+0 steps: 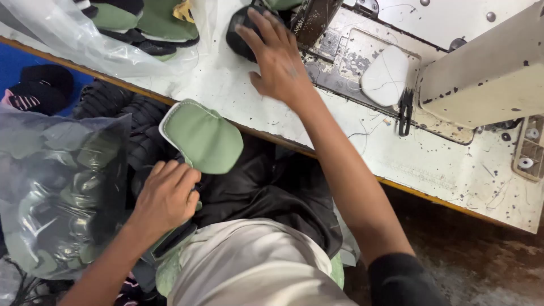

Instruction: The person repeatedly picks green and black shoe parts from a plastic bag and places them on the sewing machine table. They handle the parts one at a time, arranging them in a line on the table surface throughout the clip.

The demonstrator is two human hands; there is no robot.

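My left hand (166, 198) grips a green padded fabric piece (203, 136) with a white stitched edge, held over my lap just below the table's front edge. My right hand (279, 56) reaches up onto the white sewing table (430, 164), fingers spread flat beside a black rounded fabric piece (241, 37) next to the sewing machine (487, 73). Whether the fingers press that black piece I cannot tell.
A clear plastic bag (62, 187) of green pieces lies at my left side. Another bag with green and black pieces (141, 25) sits on the table's far left. A white teardrop-shaped piece (385, 76) rests on the machine bed. Black cloth (266, 187) covers my lap.
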